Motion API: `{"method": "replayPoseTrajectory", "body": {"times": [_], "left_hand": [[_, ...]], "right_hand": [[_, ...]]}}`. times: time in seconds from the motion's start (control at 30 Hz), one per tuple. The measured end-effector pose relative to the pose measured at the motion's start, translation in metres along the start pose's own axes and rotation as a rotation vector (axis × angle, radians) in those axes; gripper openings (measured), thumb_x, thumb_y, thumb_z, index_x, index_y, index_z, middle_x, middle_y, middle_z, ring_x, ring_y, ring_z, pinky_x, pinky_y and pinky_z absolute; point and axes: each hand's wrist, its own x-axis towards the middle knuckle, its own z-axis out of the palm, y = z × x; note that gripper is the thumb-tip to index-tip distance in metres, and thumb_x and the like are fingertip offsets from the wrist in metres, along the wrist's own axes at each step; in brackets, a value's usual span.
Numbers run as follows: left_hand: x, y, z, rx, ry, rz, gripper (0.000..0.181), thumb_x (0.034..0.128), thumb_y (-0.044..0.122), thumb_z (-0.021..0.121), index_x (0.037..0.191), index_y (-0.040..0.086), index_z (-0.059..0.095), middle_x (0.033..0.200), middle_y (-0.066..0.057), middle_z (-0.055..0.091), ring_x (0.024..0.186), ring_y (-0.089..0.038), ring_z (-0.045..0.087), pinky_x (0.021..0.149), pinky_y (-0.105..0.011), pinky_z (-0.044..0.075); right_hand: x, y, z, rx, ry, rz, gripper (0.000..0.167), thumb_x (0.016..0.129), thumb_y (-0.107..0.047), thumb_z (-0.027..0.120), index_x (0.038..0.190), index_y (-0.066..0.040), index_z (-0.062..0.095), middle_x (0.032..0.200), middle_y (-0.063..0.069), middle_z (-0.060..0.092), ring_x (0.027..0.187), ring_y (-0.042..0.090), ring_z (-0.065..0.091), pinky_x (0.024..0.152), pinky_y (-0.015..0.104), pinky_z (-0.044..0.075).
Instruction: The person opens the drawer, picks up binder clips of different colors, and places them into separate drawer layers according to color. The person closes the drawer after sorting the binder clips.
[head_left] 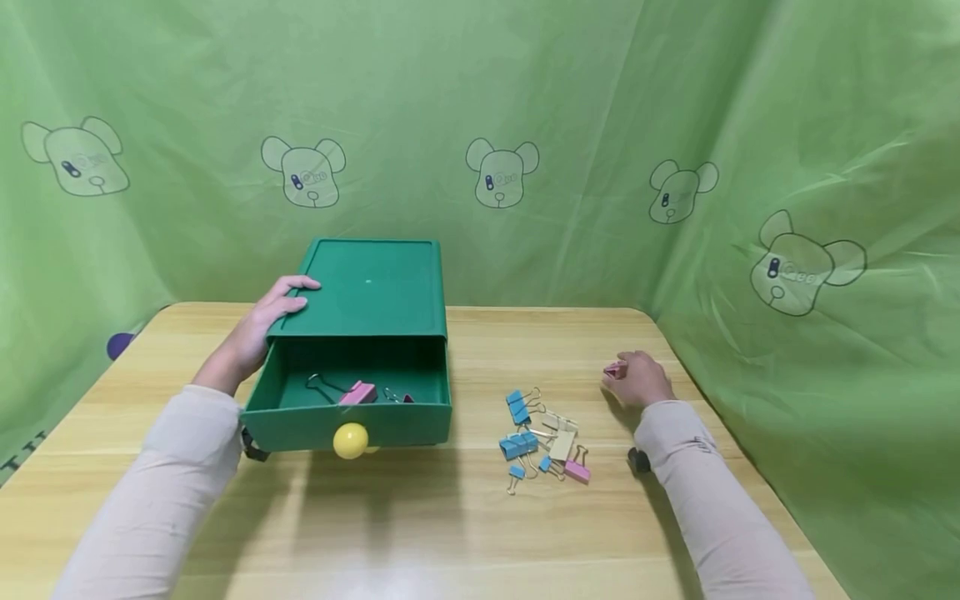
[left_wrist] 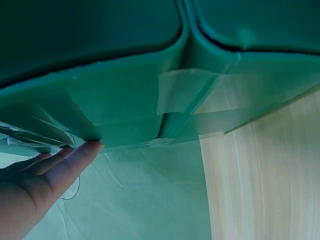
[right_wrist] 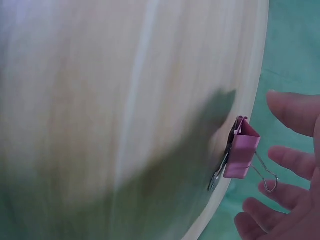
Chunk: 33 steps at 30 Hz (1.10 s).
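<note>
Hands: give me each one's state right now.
Left hand: open, touching the green drawer box.
Right hand: open, fingers spread beside a pink binder clip; contact can't be told.

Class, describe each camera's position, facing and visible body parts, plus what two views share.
Head: head-worn, facing forward and down over table; left hand, right hand show.
Left wrist: wrist-worn, facing green box; left hand shows.
Right wrist: wrist-worn, facing table and pink clip; right hand shows.
Head and right wrist share that clip.
</note>
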Motion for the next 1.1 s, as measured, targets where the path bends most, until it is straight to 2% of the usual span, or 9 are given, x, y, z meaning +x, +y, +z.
{"method": "replayPoseTrajectory", "body": {"times": [0.17, 0.3, 0.43, 0.57, 0.77, 1.1], "left_hand": [[0.000, 0.001, 0.000, -0.002, 0.002, 0.004, 0.027, 0.1024, 0.026, 0.033, 0.126, 0.025, 0.046, 0.154, -0.016, 0.011, 0.137, -0.041, 0.009, 0.108, -0.067, 0.010], [0.000, 0.002, 0.000, 0.000, 0.006, 0.001, 0.027, 0.1023, 0.026, 0.033, 0.126, 0.027, 0.046, 0.154, -0.016, 0.010, 0.137, -0.041, 0.009, 0.108, -0.067, 0.010], [0.000, 0.003, 0.000, 0.000, 0.009, 0.002, 0.027, 0.1023, 0.025, 0.032, 0.125, 0.027, 0.047, 0.154, -0.016, 0.011, 0.137, -0.041, 0.009, 0.108, -0.067, 0.010], [-0.001, 0.003, 0.000, 0.000, 0.014, 0.005, 0.027, 0.1023, 0.025, 0.033, 0.125, 0.027, 0.047, 0.154, -0.016, 0.011, 0.137, -0.041, 0.009, 0.107, -0.067, 0.010], [0.000, 0.002, 0.000, 0.006, 0.011, -0.001, 0.027, 0.1024, 0.026, 0.033, 0.125, 0.027, 0.047, 0.153, -0.016, 0.012, 0.137, -0.040, 0.009, 0.108, -0.067, 0.010], [-0.001, 0.000, 0.000, -0.011, 0.007, 0.005, 0.028, 0.1025, 0.024, 0.032, 0.126, 0.028, 0.047, 0.154, -0.016, 0.011, 0.137, -0.040, 0.009, 0.107, -0.067, 0.010]], "right_hand": [[0.002, 0.005, 0.002, -0.004, 0.002, -0.026, 0.061, 0.088, -0.023, 0.067, 0.130, 0.017, 0.046, 0.113, 0.030, 0.062, 0.106, 0.049, 0.055, 0.097, 0.057, 0.040], [0.003, 0.007, 0.003, -0.013, 0.023, -0.038, 0.050, 0.086, -0.022, 0.069, 0.117, 0.016, 0.057, 0.101, 0.027, 0.066, 0.096, 0.046, 0.059, 0.090, 0.054, 0.045], [0.002, 0.009, 0.005, -0.012, 0.039, -0.039, 0.033, 0.085, -0.020, 0.072, 0.099, 0.010, 0.065, 0.089, 0.020, 0.068, 0.085, 0.038, 0.062, 0.081, 0.050, 0.048], [0.001, 0.011, 0.007, -0.013, 0.024, -0.029, 0.022, 0.084, -0.019, 0.074, 0.087, 0.000, 0.064, 0.082, 0.012, 0.067, 0.078, 0.031, 0.060, 0.076, 0.044, 0.048], [-0.002, 0.012, 0.008, 0.003, 0.010, -0.030, 0.019, 0.083, -0.017, 0.074, 0.085, -0.002, 0.063, 0.079, 0.008, 0.067, 0.074, 0.026, 0.059, 0.071, 0.040, 0.047], [-0.006, 0.005, 0.006, 0.016, 0.025, -0.033, 0.019, 0.083, -0.020, 0.076, 0.084, -0.004, 0.064, 0.082, 0.008, 0.068, 0.075, 0.026, 0.061, 0.072, 0.041, 0.048]]}}
